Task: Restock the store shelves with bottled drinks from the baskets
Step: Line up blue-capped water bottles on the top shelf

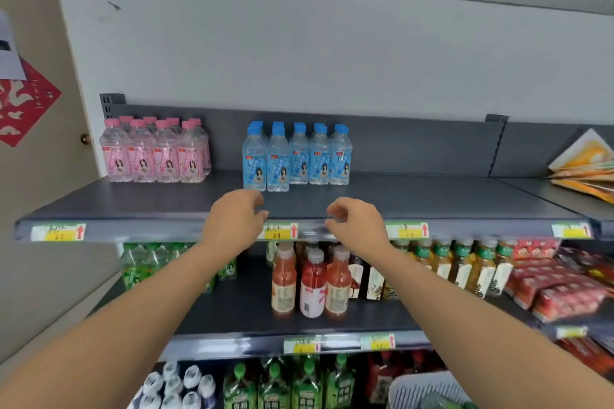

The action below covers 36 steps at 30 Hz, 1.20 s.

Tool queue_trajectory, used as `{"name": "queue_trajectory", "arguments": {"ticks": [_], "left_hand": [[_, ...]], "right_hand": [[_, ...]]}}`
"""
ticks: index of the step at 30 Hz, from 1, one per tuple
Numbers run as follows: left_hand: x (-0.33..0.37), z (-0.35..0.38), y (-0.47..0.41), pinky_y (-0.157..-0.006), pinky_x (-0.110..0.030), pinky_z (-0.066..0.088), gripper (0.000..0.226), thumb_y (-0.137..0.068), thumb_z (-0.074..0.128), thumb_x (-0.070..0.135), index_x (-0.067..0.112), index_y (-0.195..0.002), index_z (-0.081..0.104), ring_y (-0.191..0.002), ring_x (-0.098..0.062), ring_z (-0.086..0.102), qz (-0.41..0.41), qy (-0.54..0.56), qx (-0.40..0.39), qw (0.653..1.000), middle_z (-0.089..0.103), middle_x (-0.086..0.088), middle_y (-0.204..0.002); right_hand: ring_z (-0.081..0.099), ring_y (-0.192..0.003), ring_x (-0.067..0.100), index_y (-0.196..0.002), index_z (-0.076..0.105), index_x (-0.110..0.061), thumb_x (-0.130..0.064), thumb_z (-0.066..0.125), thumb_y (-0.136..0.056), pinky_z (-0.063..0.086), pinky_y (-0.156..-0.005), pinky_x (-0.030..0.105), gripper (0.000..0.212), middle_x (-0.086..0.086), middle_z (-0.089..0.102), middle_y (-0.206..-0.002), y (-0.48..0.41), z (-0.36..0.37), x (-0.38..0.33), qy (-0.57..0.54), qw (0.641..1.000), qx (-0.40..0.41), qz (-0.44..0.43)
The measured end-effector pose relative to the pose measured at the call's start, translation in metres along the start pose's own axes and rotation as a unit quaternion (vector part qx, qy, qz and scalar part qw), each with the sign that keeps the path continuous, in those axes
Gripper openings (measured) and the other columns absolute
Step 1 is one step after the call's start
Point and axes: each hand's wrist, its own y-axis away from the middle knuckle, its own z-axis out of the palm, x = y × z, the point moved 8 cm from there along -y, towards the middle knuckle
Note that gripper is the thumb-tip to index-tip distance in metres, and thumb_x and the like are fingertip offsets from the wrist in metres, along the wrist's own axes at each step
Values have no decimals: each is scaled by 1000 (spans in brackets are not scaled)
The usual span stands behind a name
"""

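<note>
Blue-capped water bottles (295, 156) stand in rows at the middle of the grey top shelf (133, 206). Pink-capped bottles (154, 151) stand grouped at its left end. My left hand (234, 219) hovers over the shelf's front edge just below the blue bottles, fingers curled and apart, holding nothing. My right hand (357, 221) is beside it to the right at the same height, also empty with loosely curled fingers. A white basket (428, 390) shows at the bottom right, its contents blurred.
The second shelf holds green bottles (139, 264), red juice bottles (312, 279), tea bottles (465, 267) and red packets (558, 289). Green pouches (289, 385) and white-capped bottles (176, 385) fill the lowest shelf. Orange packets (588, 166) lie at the top shelf's right. A door (40, 149) stands left.
</note>
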Motion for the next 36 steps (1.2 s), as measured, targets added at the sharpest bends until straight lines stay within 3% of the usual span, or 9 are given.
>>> {"name": "queue_trajectory", "arguments": {"ticks": [5,12,19,29,36], "left_hand": [[26,0,74,-87,-39,49,26,-90,59,23,10,-112,65,-103,-29,61,11,14,-9,1000,68,-8,-110],[65,20,156,-87,-39,50,23,-90,61,24,13,-110,67,-101,-25,62,56,43,-54,996,69,-5,-108],[102,64,246,-90,-39,50,27,-92,59,23,12,-115,65,-106,-26,60,82,86,-153,981,67,-7,-116],[177,136,343,-85,-40,52,23,-93,56,21,12,-111,66,-100,-25,62,143,78,-250,954,66,-7,-111],[247,224,392,-86,-38,52,26,-92,56,21,9,-114,65,-100,-25,61,165,67,-309,934,66,-8,-109]], "right_hand": [[62,-99,17,-106,67,-18,-24,65,-85,51,-86,34,22,-2,69,-105,75,-20,20,0,1000,12,28],[60,-95,16,-108,67,-17,-24,65,-87,46,-77,26,22,-2,67,-103,171,-52,52,27,997,25,70],[62,-100,19,-109,66,-15,-21,63,-88,52,-86,33,22,0,68,-109,281,-76,98,51,982,-3,179],[63,-98,22,-108,68,-21,-22,60,-87,54,-82,35,23,-2,69,-107,413,-114,197,105,938,-35,328],[63,-98,24,-105,68,-23,-22,58,-85,53,-79,33,23,-3,68,-106,469,-127,294,119,915,-84,377]]}}
